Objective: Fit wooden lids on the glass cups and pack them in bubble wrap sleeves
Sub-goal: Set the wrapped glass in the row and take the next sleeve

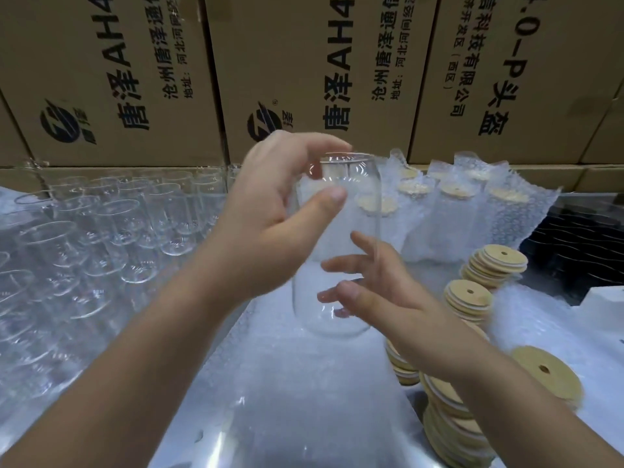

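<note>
Head view: glass cup [358, 231] held upright, no lid on it yet.
Left hand [270, 211] grips the cup just under its rim, thumb and fingers curled round it. The right hand [381, 292], fingers spread and holding nothing, sits by the glass below that grip. Lid-fitting seems next: the right hand must fetch one from the lid stacks [469, 295] right of the grip and seat it squarely.

"唐泽AH4" on two cardboard boxes [111, 79], "头盔" on a third [506, 79]
</note>
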